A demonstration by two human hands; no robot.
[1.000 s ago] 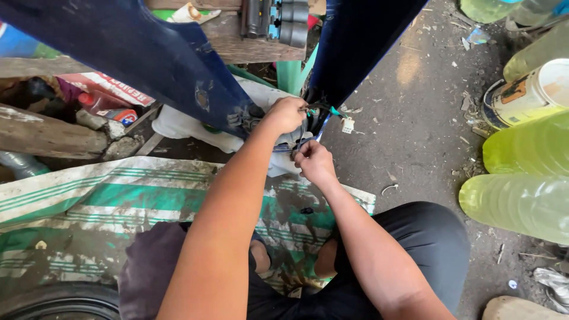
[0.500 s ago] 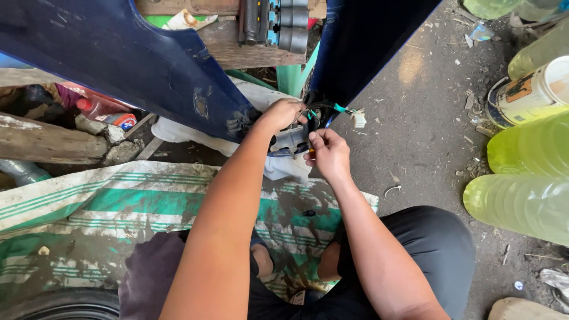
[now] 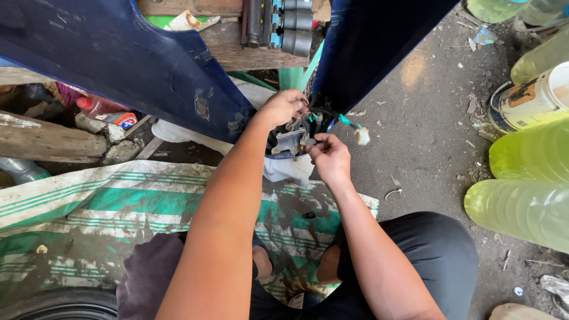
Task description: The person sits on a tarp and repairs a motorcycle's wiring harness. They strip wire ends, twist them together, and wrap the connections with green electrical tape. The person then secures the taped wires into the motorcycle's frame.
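My left hand [image 3: 283, 106] grips the bundle of wires [image 3: 314, 115] between the two blue panels [image 3: 148, 71]. My right hand [image 3: 329, 157] pinches the small metal part [image 3: 291, 141] just below. The wires look thin, bendy and easy to break, so I would hold the metal part. They run up and down.

Two hands: left [image 3: 283, 108], right [image 3: 329, 159]. Two blue panels [image 3: 136, 65] [image 3: 373, 44]. Three yellow-green bottles [image 3: 521, 210] [image 3: 530, 153] [image 3: 542, 56]. One bucket [image 3: 530, 101]. One log [image 3: 50, 141]. One striped mat [image 3: 118, 207].

Left hand [image 3: 283, 106], right hand [image 3: 329, 157] pinch wiring [image 3: 308, 121] under blue panel [image 3: 136, 65].
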